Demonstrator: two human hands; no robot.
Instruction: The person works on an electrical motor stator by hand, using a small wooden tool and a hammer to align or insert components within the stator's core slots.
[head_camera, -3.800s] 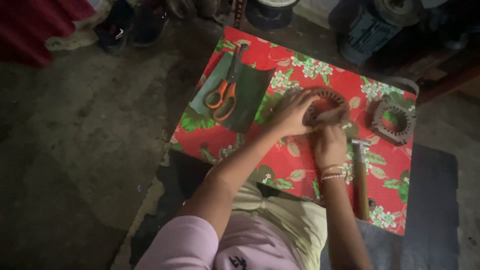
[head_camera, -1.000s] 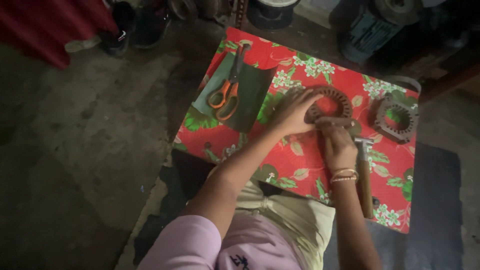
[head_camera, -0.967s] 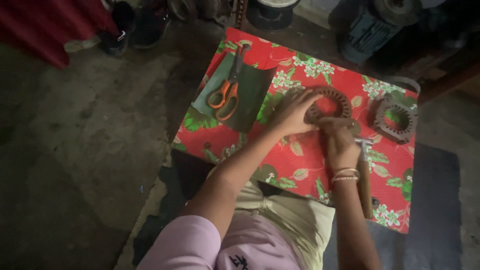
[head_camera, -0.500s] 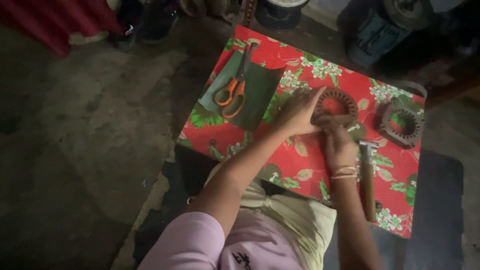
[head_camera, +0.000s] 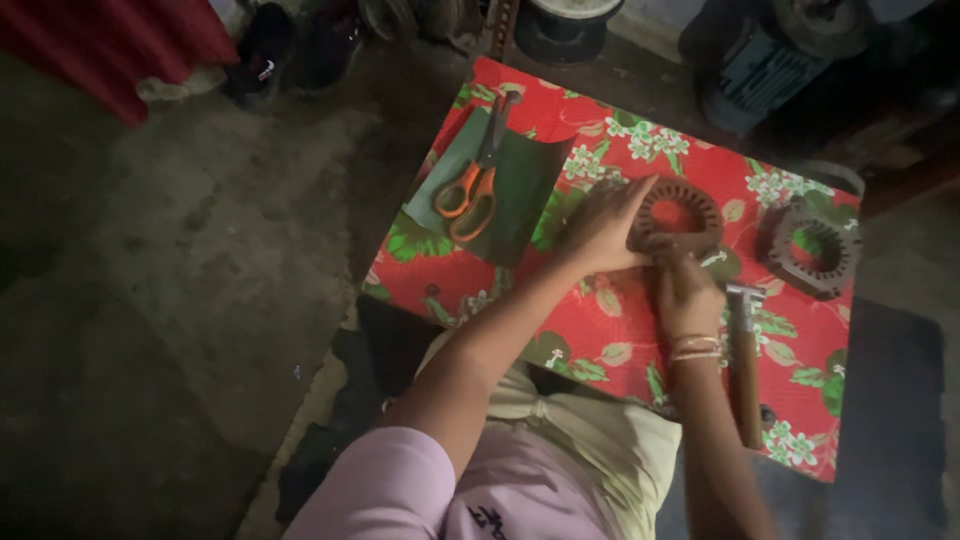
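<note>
On the red floral cloth (head_camera: 600, 345) that covers the low counter, a slotted metal ring (head_camera: 676, 212), round and toothed on its inner edge, lies flat near the middle. The left hand (head_camera: 603, 225) rests against the ring's left rim with its fingers spread and curved over the edge, gripping it from the side. The right hand (head_camera: 686, 292) sits just below the ring, its fingers bunched and pressed to the ring's lower rim; whether it pinches anything small there cannot be told. Thin bangles (head_camera: 694, 346) circle the right wrist.

Just to the right of the right forearm, a hammer (head_camera: 744, 365) with a wooden handle lies on the cloth, its metal head pointing away from the person. Further right, near the cloth's edge and well apart from the hands, lies a second slotted ring (head_camera: 814, 245), darker and of similar shape. To the left, a sheet of dark green paper (head_camera: 520, 205) lies flat, and a pair of scissors (head_camera: 472, 186) with orange handles rests on top of it, blades pointing away.

Beyond the counter, dark machinery (head_camera: 760, 60) stands at the top right, and a red cloth (head_camera: 110, 45) hangs at the top left over the bare concrete floor (head_camera: 170, 300).
</note>
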